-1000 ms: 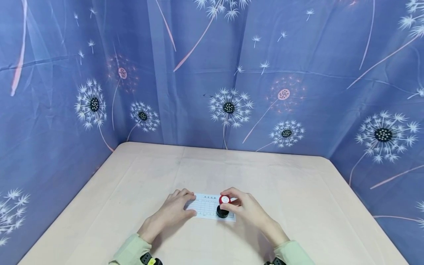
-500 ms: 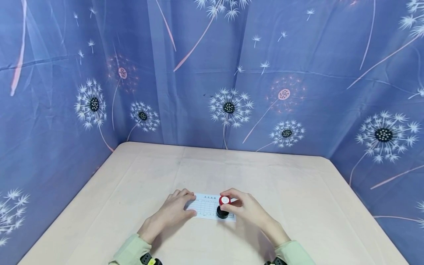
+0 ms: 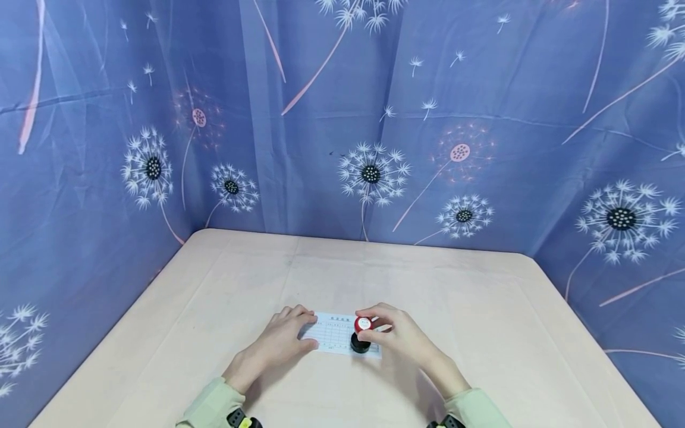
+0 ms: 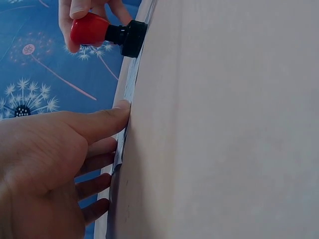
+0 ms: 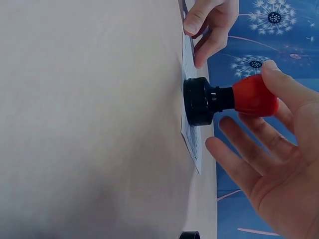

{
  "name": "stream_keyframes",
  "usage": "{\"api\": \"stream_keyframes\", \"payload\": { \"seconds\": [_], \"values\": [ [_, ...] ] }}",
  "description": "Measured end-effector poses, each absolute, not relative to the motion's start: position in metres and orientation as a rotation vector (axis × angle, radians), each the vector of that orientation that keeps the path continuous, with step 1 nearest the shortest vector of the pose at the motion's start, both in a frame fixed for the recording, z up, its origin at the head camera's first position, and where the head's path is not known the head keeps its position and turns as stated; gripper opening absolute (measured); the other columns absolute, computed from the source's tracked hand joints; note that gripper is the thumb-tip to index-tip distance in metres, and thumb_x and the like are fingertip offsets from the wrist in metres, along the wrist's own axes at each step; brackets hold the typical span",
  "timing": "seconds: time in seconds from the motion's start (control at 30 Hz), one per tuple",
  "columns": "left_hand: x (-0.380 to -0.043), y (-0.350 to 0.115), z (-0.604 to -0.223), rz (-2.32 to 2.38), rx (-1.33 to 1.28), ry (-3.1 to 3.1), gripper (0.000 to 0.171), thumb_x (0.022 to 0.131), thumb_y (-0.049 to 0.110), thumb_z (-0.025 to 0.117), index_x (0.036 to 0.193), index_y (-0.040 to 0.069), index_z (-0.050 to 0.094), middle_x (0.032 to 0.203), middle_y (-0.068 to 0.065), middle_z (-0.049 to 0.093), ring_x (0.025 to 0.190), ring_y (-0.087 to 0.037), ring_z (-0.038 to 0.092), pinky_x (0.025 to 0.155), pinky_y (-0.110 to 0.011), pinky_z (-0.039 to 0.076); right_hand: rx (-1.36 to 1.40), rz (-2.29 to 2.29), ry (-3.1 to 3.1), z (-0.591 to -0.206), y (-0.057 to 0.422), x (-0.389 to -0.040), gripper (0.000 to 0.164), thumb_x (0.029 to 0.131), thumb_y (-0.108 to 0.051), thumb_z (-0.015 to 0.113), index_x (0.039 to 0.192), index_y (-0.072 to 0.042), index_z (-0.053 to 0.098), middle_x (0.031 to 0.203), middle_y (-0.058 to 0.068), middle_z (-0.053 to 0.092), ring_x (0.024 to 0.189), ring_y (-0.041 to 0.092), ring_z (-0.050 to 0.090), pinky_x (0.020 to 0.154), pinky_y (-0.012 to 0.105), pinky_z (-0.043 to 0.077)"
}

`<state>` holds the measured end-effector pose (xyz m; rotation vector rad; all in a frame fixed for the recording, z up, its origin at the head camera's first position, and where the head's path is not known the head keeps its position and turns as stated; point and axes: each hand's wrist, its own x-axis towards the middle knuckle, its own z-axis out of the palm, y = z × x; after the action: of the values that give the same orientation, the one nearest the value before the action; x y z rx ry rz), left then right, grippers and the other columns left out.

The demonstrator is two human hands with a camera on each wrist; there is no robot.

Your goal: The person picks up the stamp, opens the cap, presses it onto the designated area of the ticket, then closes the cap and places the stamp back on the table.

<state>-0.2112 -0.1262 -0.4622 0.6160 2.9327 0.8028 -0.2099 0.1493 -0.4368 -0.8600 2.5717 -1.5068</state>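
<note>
My right hand [image 3: 402,337] pinches the red-handled stamp [image 5: 227,98] standing on the paper [image 3: 333,336] near its right edge, while my left hand [image 3: 280,337], loosely spread, touches the left edge, table [image 3: 342,276] stretching well beyond.

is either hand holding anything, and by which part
The right hand pinches a stamp by its red knob. The left hand only touches the left end of the paper slip.

upright red-topped black stamp [image 5: 224,98] on right half of pale printed slip [image 3: 334,334]
</note>
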Motion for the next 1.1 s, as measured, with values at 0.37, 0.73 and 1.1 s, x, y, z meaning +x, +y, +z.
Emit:
{"api": "stream_keyframes", "payload": {
  "seconds": [0.37,0.73,1.1],
  "values": [
    [-0.2116,-0.1260,-0.4615,0.808,0.634,2.949,0.053,0.085,0.028,0.076,0.129,0.001,0.062,0.130,-0.010,0.059,0.120,-0.029,0.050,0.102,-0.049,0.038,-0.828,-1.520,2.567,-0.4364,0.1488,-0.2114,0.043,0.085,-0.022,0.078,0.121,-0.001,0.068,0.115,0.011,0.070,0.094,0.020,0.070,0.076,0.028,0.058],
    [-0.2125,-0.1260,-0.4635,0.797,0.631,2.952,0.053,0.085,0.028,0.075,0.129,0.002,0.062,0.131,-0.009,0.059,0.120,-0.028,0.050,0.102,-0.049,0.038,-0.846,-1.504,2.573,-0.4369,0.1487,-0.2112,0.042,0.085,-0.023,0.078,0.120,-0.001,0.068,0.114,0.013,0.070,0.089,0.016,0.070,0.076,0.028,0.057],
    [-0.2115,-0.1254,-0.4632,0.795,0.627,2.950,0.053,0.085,0.028,0.075,0.129,0.001,0.062,0.131,-0.010,0.059,0.121,-0.029,0.050,0.103,-0.049,0.038,-0.832,-1.473,2.599,-0.4337,0.1477,-0.2088,0.035,0.085,-0.019,0.078,0.115,-0.008,0.065,0.099,0.013,0.069,0.071,0.013,0.064,0.068,0.024,0.053]
  ]
}}
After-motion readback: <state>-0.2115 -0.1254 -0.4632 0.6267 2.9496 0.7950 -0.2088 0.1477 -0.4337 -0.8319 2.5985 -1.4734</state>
